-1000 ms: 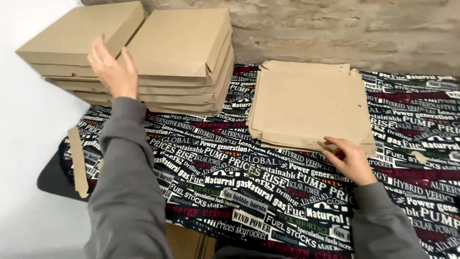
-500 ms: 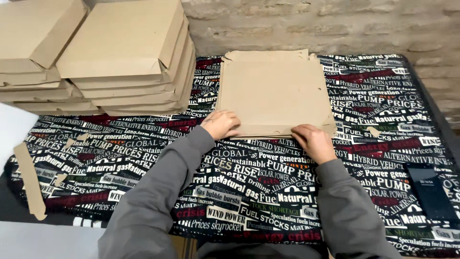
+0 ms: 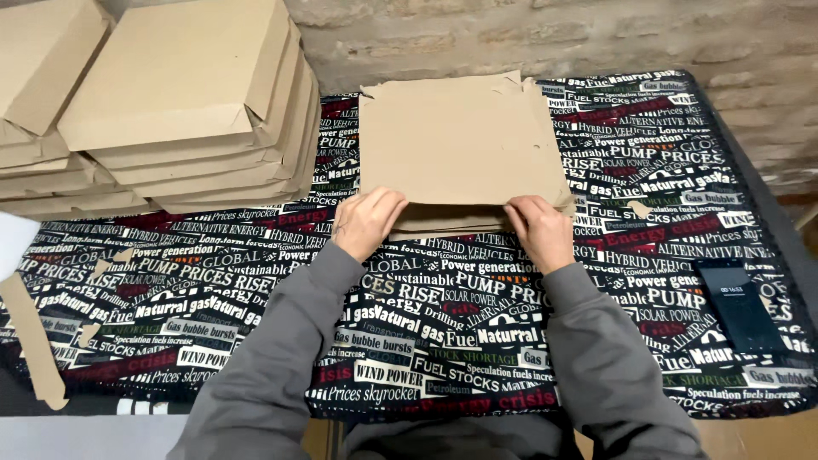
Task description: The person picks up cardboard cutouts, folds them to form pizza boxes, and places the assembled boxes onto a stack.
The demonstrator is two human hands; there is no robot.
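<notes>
Hands (image 3: pixel 452 226) grip near edge of top cardboard sheet (image 3: pixel 460 136), lifting it.

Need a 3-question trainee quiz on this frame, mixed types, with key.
1. True or false: both hands, left hand and right hand, grip the near edge of the top flat sheet.
2. Where is the phone? A) on the folded boxes B) on the cloth, beside the right arm C) under the sheets
3. Fill in: the folded boxes are stacked to the ___ of the flat sheets.

Key: 1 true; 2 B; 3 left
</notes>
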